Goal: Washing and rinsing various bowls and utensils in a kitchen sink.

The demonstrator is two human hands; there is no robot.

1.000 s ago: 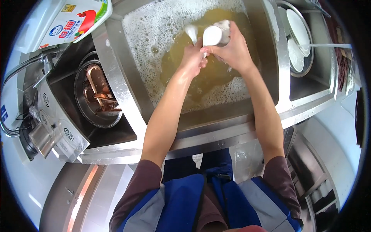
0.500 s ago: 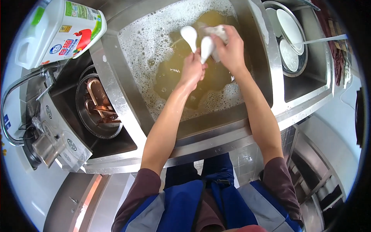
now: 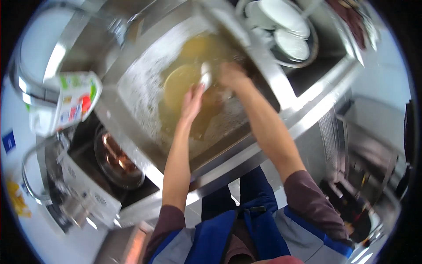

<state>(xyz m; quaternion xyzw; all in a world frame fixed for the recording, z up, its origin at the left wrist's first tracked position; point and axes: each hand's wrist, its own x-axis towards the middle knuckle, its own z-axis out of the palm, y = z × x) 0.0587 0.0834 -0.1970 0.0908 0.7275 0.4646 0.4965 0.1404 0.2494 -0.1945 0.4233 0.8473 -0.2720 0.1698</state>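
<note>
Over the soapy water of the middle sink (image 3: 132, 79), my left hand (image 3: 193, 100) is closed around the white spoons (image 3: 205, 74), whose pale bowls point up and away from me; how many it holds is blurred. To its right, my right hand (image 3: 233, 75) hangs low over the water near the sink's right wall. Motion smears its fingers, and no cloth can be made out in it. A round yellowish shape (image 3: 178, 86) shows in the water left of the spoons.
White plates (image 3: 285, 20) sit in a metal basin in the right sink. In the left sink, a metal bowl (image 3: 132, 180) holds brownish, shiny pieces. A white detergent jug (image 3: 72, 105) and a curved faucet (image 3: 26, 165) stand at the left.
The view has turned, and the jug now appears lower. My right hand has moved away from the spoons and down toward the water; the whitish cloth it had is no longer distinguishable.
</note>
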